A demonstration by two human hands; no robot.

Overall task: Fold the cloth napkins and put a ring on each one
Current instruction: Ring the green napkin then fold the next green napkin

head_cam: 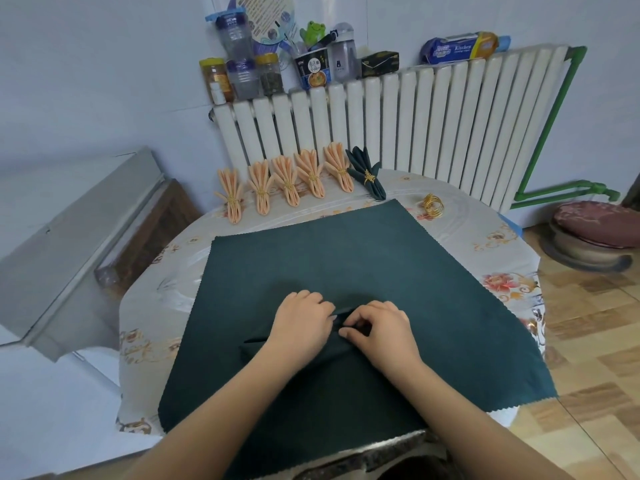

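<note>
A large dark green napkin [363, 265] lies spread flat across the table. At its middle a narrow pleat is raised. My left hand [301, 320] and my right hand [377, 327] sit side by side on that pleat, fingers curled, pinching the cloth. At the table's far edge stand several folded peach napkins [287, 183], each in a gold ring, and one folded dark green napkin [367, 174] in a gold ring. Loose gold rings [433, 205] lie in a small pile at the far right of the table.
The table [498, 258] has a glossy floral cover. A white radiator [415, 126] stands behind it with jars, cups and packets on top. A grey metal cabinet [69, 244] is at the left, and a cushioned stool [595, 233] on the wooden floor at the right.
</note>
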